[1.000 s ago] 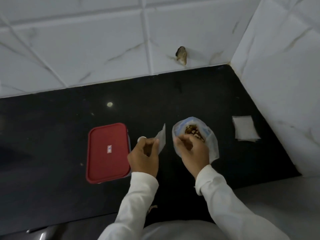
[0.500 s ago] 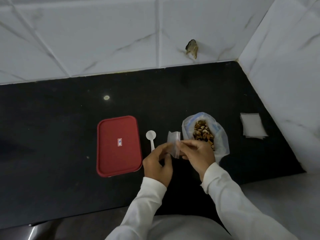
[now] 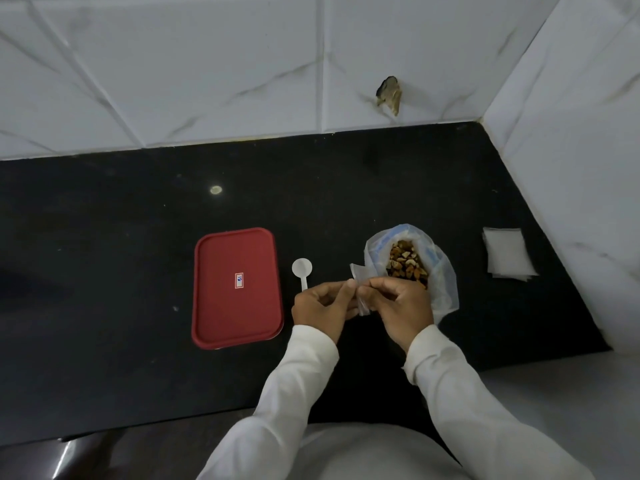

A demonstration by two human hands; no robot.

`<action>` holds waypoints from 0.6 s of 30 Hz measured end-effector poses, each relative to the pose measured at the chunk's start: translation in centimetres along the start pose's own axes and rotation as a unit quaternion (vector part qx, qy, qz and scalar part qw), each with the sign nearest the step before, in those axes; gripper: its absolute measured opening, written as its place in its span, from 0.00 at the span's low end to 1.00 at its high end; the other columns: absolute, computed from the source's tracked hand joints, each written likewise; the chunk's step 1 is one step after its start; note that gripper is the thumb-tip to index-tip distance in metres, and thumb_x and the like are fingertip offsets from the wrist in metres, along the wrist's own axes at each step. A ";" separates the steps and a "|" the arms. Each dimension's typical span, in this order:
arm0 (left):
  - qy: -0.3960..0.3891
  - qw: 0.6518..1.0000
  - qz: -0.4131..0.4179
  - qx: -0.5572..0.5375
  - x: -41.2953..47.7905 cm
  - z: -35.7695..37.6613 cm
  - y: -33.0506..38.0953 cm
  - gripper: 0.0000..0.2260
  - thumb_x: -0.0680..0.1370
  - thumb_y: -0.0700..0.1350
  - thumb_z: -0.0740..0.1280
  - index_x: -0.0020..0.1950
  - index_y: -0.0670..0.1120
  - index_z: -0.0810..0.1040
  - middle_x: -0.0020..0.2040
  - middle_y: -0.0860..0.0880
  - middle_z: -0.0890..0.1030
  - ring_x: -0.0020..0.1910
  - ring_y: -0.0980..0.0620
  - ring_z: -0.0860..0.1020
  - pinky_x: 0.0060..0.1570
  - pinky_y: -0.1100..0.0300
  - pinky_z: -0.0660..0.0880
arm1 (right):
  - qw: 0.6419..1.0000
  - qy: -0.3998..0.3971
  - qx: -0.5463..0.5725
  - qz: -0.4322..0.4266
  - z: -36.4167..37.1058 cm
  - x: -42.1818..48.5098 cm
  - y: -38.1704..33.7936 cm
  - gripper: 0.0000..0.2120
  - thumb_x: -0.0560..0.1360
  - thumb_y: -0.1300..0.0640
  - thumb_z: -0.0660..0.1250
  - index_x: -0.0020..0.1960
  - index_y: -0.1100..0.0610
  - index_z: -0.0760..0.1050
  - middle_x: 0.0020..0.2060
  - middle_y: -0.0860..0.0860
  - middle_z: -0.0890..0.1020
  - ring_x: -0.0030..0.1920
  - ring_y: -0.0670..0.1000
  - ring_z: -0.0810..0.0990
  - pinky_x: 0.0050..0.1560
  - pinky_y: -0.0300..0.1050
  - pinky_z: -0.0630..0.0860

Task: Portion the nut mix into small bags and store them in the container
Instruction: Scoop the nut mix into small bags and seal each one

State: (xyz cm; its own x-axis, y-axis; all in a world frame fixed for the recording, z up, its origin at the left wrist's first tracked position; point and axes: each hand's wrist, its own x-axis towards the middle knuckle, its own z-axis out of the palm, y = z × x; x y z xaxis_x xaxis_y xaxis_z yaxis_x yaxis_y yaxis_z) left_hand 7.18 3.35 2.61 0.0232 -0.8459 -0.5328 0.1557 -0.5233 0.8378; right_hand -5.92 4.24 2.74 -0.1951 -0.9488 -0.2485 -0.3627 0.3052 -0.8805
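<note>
Small bag (image 3: 358,273) is pinched between the thumbs and fingertips of the left hand (image 3: 320,308) and right hand (image 3: 400,306) above the countertop (image 3: 138,341), toward its front edge, probably to part the mouth. Its long axis runs near-to-far, though which end is the mouth cannot be told. Beyond, the scoop (image 3: 302,270), red-lidded container (image 3: 237,287) and open nut mix bag (image 3: 407,261) stand within reach.

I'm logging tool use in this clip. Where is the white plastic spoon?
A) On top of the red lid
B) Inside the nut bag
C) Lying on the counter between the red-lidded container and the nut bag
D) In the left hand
C: the white spoon lies on the black counter between the red-lidded container and the nut bag, while the left hand and right hand pinch a small clear bag.
</note>
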 end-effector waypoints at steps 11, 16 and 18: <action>0.032 0.996 0.017 0.080 0.3 0.9 0.3 0.01 0.75 0.41 0.73 0.45 0.46 0.85 0.39 0.49 0.86 0.40 0.53 0.85 0.45 0.58 0.82 | 0.998 -0.024 -0.045 -0.021 -0.8 0.2 0.2 0.05 0.77 0.55 0.67 0.48 0.51 0.82 0.40 0.43 0.84 0.41 0.37 0.81 0.43 0.29 0.76; 0.039 0.993 0.031 0.104 0.1 1.1 0.5 0.02 0.74 0.45 0.75 0.44 0.47 0.85 0.38 0.52 0.86 0.38 0.55 0.85 0.46 0.58 0.83 | 0.998 -0.035 -0.037 -0.039 -1.2 0.3 0.5 0.05 0.76 0.55 0.68 0.48 0.52 0.84 0.39 0.44 0.85 0.40 0.40 0.82 0.44 0.35 0.79; 0.046 0.990 0.048 0.128 0.1 1.2 0.5 0.02 0.73 0.46 0.75 0.43 0.49 0.85 0.37 0.53 0.86 0.38 0.56 0.85 0.47 0.58 0.83 | 0.997 -0.044 -0.039 -0.047 -1.3 0.3 0.5 0.06 0.76 0.55 0.68 0.49 0.52 0.84 0.39 0.44 0.85 0.40 0.39 0.82 0.44 0.33 0.79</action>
State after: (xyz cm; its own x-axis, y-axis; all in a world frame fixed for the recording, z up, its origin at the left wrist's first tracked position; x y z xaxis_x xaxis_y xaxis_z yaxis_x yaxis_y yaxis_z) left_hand 6.07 2.87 3.07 0.1167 -0.8866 -0.4475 -0.1058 -0.4592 0.8820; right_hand -7.33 4.24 2.76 -0.0774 -0.9759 -0.2042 -0.4459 0.2171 -0.8684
